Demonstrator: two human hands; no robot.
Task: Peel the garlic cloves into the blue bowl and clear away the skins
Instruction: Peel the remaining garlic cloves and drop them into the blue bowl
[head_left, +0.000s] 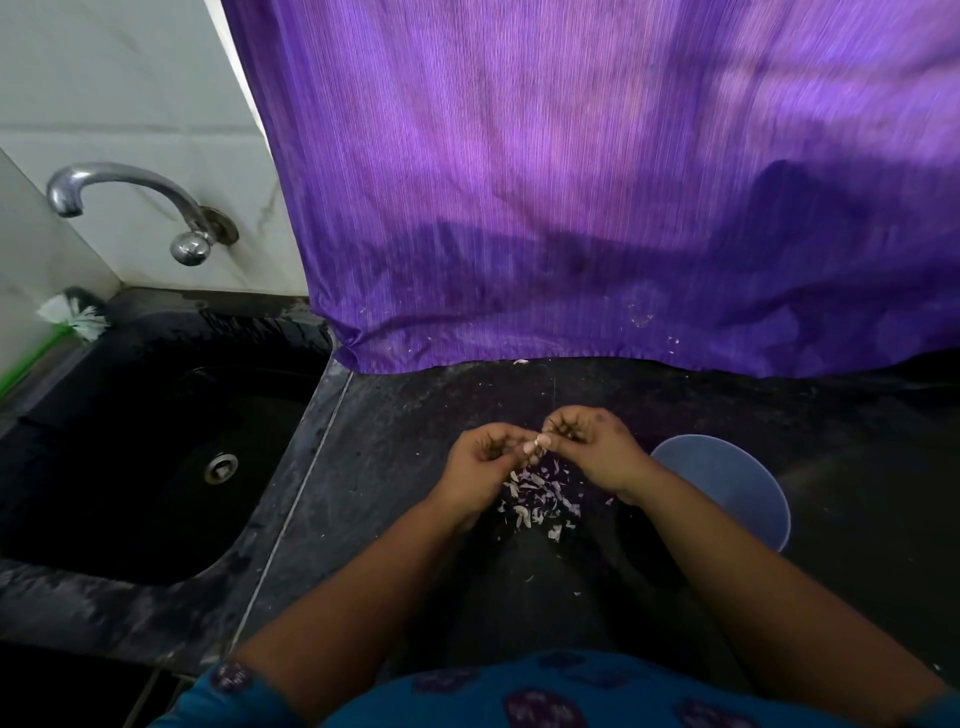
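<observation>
Both hands meet over the dark counter (415, 493). My left hand (485, 457) and my right hand (592, 441) pinch a small pale garlic clove (535, 445) between their fingertips. Beneath them a pile of whitish garlic skins (540, 501) lies scattered on the counter. The blue bowl (737, 483) stands on the counter just right of my right wrist, which hides part of its left rim. I cannot make out what lies inside the bowl.
A black sink (156, 457) with a metal drain fills the left, under a chrome tap (130, 202). A green-handled brush (67, 317) leans at the sink's far left corner. A purple curtain (597, 197) hangs along the back of the counter.
</observation>
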